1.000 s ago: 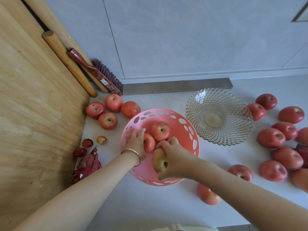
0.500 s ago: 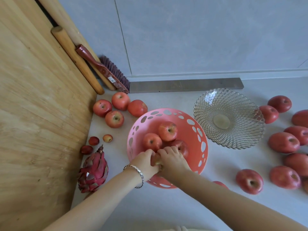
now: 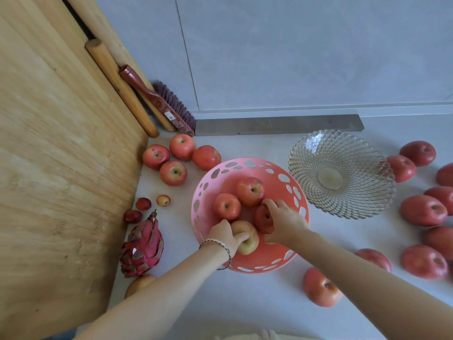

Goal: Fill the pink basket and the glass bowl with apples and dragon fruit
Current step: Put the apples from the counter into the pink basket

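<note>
The pink basket [image 3: 220, 171] with oval holes stands mid-counter and holds several apples. My left hand [image 3: 226, 235] rests on a yellowish apple [image 3: 247, 241] at the basket's near side, fingers over it. My right hand [image 3: 284, 222] touches a dark red apple [image 3: 262, 218] beside it. Two more apples [image 3: 250, 191] lie deeper in the basket. The glass bowl [image 3: 343, 153] sits to the right with nothing in it. A dragon fruit [image 3: 142, 246] lies left of the basket. Loose apples lie behind on the left [image 3: 172, 173] and on the right [image 3: 422, 209].
A wooden board [image 3: 61, 168] leans along the left, with rolling pins [image 3: 117, 82] and a brush [image 3: 161, 101] behind it. Small red fruits [image 3: 143, 203] lie by the board. A metal strip [image 3: 277, 125] runs along the wall. Two apples [image 3: 321, 287] lie near the front.
My right hand has let go of the yellowish apple in the basket and shifted to the dark red apple. My left hand now rests on the yellowish apple. The view shifted left.
</note>
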Motion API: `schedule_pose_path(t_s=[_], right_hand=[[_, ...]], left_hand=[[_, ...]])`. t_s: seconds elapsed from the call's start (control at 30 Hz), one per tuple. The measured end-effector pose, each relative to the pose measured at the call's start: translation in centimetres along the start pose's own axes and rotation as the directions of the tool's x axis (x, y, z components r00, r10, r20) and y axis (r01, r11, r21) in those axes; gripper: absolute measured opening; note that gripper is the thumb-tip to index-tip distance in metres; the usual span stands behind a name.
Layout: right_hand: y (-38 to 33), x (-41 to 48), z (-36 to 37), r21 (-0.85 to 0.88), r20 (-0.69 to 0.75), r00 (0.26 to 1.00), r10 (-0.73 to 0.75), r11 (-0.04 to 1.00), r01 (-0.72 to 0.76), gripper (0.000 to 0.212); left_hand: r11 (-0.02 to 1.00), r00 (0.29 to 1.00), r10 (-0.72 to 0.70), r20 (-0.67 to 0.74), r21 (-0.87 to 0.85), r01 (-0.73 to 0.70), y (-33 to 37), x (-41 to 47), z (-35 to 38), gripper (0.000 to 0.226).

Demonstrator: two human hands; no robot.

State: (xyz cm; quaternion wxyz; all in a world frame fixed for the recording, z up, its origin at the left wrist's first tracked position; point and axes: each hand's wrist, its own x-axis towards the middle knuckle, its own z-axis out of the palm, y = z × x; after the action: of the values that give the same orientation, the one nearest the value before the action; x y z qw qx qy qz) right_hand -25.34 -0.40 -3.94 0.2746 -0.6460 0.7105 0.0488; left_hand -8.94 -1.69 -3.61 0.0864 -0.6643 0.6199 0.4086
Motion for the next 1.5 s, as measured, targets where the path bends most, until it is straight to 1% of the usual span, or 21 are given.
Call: schedule_pose_path(t_s=[0.1, 0.17, 0.23, 0.33, 0.4, 0.5, 0.57, 0.63, 0.7, 0.8, 0.87, 0.93, 1.0, 1.1, 1.17, 1.23, 1.33, 1.4, 1.43, 1.47, 1.5], right_hand=[[0.3, -0.1, 0.3, -0.11, -0.025, 0.998, -0.064, 0.992, 0.061, 0.087], [0.3, 0.0, 0.6, -0.133, -0.039, 0.997, -0.064, 0.989, 0.059, 0.082], [0.3, 0.0, 0.6, -0.081, -0.033, 0.998, -0.05, 0.996, 0.047, 0.074], [0.2, -0.4, -0.2, 0.003, 0.038, 0.997, -0.064, 0.998, 0.064, 0.072], [0.1, -1.3, -1.6, 0.074, 0.022, 0.998, -0.062, 0.995, 0.06, 0.067], [1.2, -3.7, -4.4, 0.157, -0.141, 0.99, 0.027, 0.988, -0.005, 0.045], [2.6, -5.9, -5.6, 0.099, -0.167, 0.977, 0.131, 0.988, -0.116, 0.026], [4.3, -7.8, -5.4, -0.051, -0.013, 0.974, 0.227, 0.973, -0.227, 0.033], [5.4, -8.9, -3.6, -0.167, 0.171, 0.947, 0.271, 0.955, -0.243, 0.045], [6.2, -9.8, 0.3, -0.178, 0.308, 0.905, 0.295, 0.952, -0.25, 0.075], [6.3, -10.0, 2.2, -0.153, 0.325, 0.905, 0.273, 0.96, -0.235, 0.083], [6.7, -10.1, 2.6, -0.08, 0.299, 0.913, 0.279, 0.96, -0.267, 0.076], [7.3, -10.2, 1.6, 0.035, 0.278, 0.904, 0.325, 0.937, -0.347, 0.068], [7.3, -10.6, -1.5, 0.208, 0.168, 0.912, 0.374, 0.891, -0.404, 0.062], [6.2, -10.7, -3.6, 0.337, 0.064, 0.936, 0.346, 0.875, -0.347, 0.064], [4.4, -11.0, -5.3, 0.448, 0.0, 0.959, 0.284, 0.857, -0.254, 0.068], [1.7, -11.1, -6.0, 0.498, -0.034, 0.991, 0.131, 0.862, -0.097, 0.072], [2.0, -11.3, -6.6, 0.558, 0.053, 0.999, -0.006, 0.829, -0.025, 0.07], [2.9, -11.2, -6.8, 0.589, 0.113, 0.992, -0.051, 0.807, -0.026, 0.068], [4.2, -11.1, -6.7, 0.58, 0.163, 0.986, -0.048, 0.813, -0.056, 0.068], [5.8, -10.7, -6.3, 0.504, 0.188, 0.982, 0.026, 0.855, -0.12, 0.069]], left_hand=[[0.999, 0.999, -0.037, -0.007, -0.026, 0.037, 0.3, 0.2, 0.2, 0.051], [0.998, 0.998, -0.047, -0.037, -0.037, 0.046, 0.4, 0.1, 0.4, 0.051], [0.998, 0.997, -0.058, -0.048, -0.039, 0.056, 0.5, 0.1, 0.4, 0.05], [0.998, 0.998, -0.058, -0.037, 0.008, 0.058, 0.7, 0.1, 0.1, 0.051], [0.997, 0.999, -0.036, -0.041, 0.066, 0.039, 0.8, 0.0, -0.1, 0.051], [0.983, 0.995, 0.026, -0.092, 0.184, -0.008, 0.7, -0.9, -0.3, 0.051], [0.975, 0.981, 0.102, -0.164, 0.21, -0.066, 0.6, -1.6, -0.4, 0.045], [0.972, 0.953, 0.192, -0.234, 0.179, -0.152, 0.7, -2.5, -0.5, 0.04], [0.962, 0.924, 0.27, -0.271, 0.121, -0.246, 0.9, -3.2, -0.6, 0.038], [0.923, 0.885, 0.379, -0.269, 0.04, -0.383, 1.4, -4.4, -0.5, 0.038], [0.891, 0.856, 0.442, -0.266, 0.025, -0.453, 1.6, -5.2, -0.4, 0.037], [0.856, 0.822, 0.507, -0.261, 0.035, -0.517, 2.0, -6.0, -0.4, 0.037], [0.808, 0.782, 0.579, -0.23, 0.029, -0.589, 2.4, -6.7, -0.5, 0.038], [0.741, 0.735, 0.668, -0.117, 0.02, -0.671, 3.4, -7.5, -0.3, 0.057], [0.692, 0.69, 0.721, -0.062, 0.041, -0.72, 4.3, -7.9, 0.3, 0.077], [0.634, 0.631, 0.773, -0.059, 0.108, -0.766, 5.9, -8.2, 1.0, 0.09], [0.608, 0.589, 0.791, -0.163, 0.105, -0.787, 6.8, -8.3, 1.3, 0.085], [0.627, 0.59, 0.766, -0.255, 0.089, -0.774, 6.5, -8.0, 1.2, 0.076], [0.659, 0.623, 0.734, -0.272, 0.062, -0.75, 6.2, -7.8, 1.0, 0.075], [0.7, 0.667, 0.689, -0.283, 0.022, -0.714, 5.8, -7.6, 0.8, 0.074], [0.74, 0.713, 0.637, -0.292, -0.028, -0.673, 5.4, -7.4, 0.6, 0.073]])
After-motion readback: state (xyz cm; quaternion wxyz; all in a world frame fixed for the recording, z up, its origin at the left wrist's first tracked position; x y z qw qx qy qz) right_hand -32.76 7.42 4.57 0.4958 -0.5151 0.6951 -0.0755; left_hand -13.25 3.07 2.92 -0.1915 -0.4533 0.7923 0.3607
